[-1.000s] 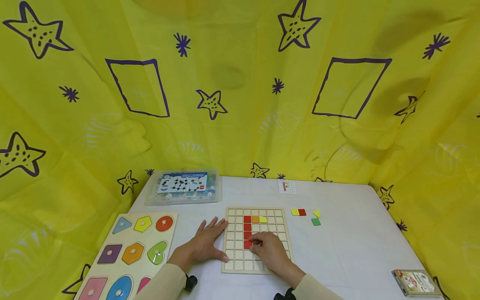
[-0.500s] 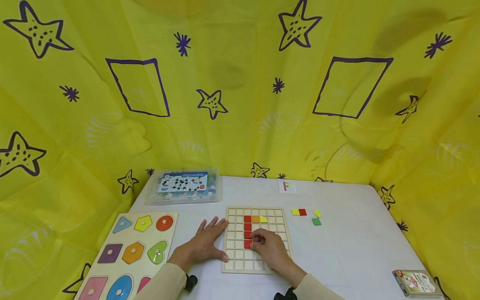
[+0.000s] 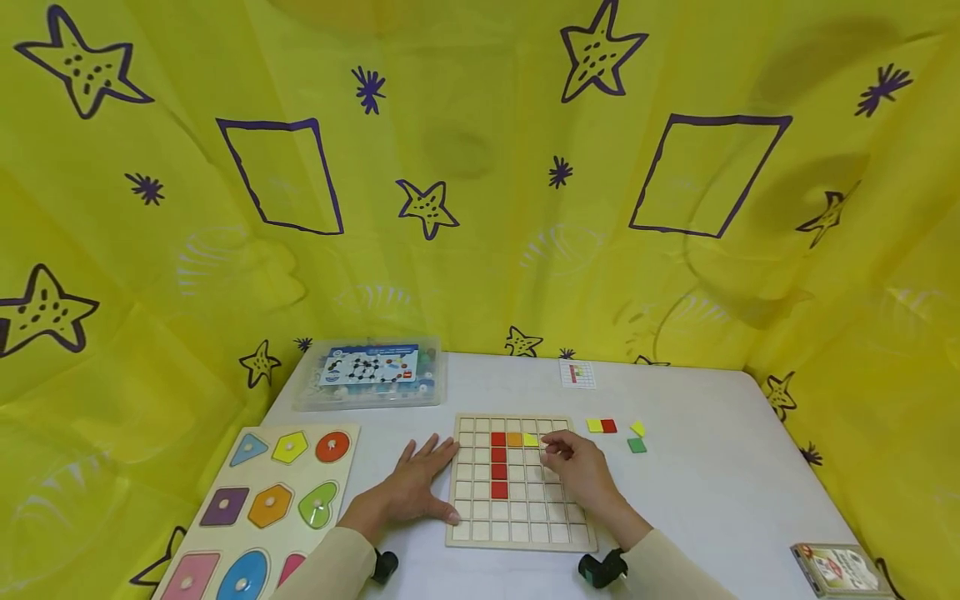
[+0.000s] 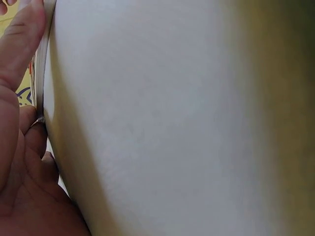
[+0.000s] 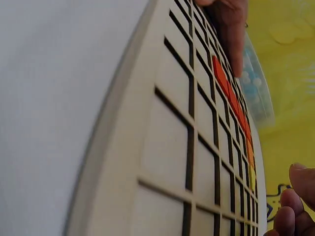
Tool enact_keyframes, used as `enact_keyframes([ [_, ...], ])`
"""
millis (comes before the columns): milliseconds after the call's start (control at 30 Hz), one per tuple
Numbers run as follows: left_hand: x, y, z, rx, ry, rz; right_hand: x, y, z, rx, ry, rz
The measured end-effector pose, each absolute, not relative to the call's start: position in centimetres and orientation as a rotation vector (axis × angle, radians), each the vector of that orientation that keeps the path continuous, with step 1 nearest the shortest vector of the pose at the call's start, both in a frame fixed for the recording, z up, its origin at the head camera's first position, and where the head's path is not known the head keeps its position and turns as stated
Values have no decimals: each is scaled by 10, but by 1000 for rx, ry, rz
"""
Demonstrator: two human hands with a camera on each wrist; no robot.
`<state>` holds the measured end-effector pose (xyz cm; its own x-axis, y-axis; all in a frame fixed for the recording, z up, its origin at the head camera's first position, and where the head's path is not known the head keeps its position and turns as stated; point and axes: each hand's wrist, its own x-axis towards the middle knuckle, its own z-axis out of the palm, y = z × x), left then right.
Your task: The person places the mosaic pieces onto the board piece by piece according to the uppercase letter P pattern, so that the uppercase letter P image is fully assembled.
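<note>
A wooden grid board (image 3: 517,533) lies on the table in front of me. A column of red square tiles (image 3: 499,472) fills some of its cells, with an orange tile (image 3: 514,439) and a yellow tile (image 3: 530,440) beside the top one. My left hand (image 3: 412,486) is spread at the board's left edge, fingertips and thumb touching it. Over the board's upper right side is my right hand (image 3: 588,475), its fingers loosely bent with nothing seen between them. In the right wrist view, the thumb and fingers (image 5: 290,209) show at the lower right, past the grid.
Right of the board lie loose tiles: yellow (image 3: 594,426) and red (image 3: 609,426) side by side, another yellow (image 3: 637,428) and a green (image 3: 637,446). A small pattern card (image 3: 577,373) lies behind. A clear plastic box (image 3: 367,400) and a shape puzzle (image 3: 247,475) are left; a card box (image 3: 840,571), right.
My right hand has left the lowest red tile and moved up and right across the board, uncovering the whole red column. The left hand stays at the board's edge.
</note>
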<state>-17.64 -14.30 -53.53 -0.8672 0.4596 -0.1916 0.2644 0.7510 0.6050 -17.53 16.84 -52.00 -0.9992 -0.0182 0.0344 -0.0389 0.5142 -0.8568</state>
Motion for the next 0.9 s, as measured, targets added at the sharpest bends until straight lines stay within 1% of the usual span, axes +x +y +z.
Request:
enact_keyframes([
  [200,-176,-141,-534,555,2624,834,-195,207,-519,-77,-2708,1550],
  [333,-177,-142,-535,550,2628,825,-199,224,-523,-90,-2716,1535],
  [633,-178,-143,-537,553,2629,822,-207,251,-532,-238,-2735,1339],
  [900,-177,-143,-536,551,2624,828,-215,257,-535,-238,-2879,1191],
])
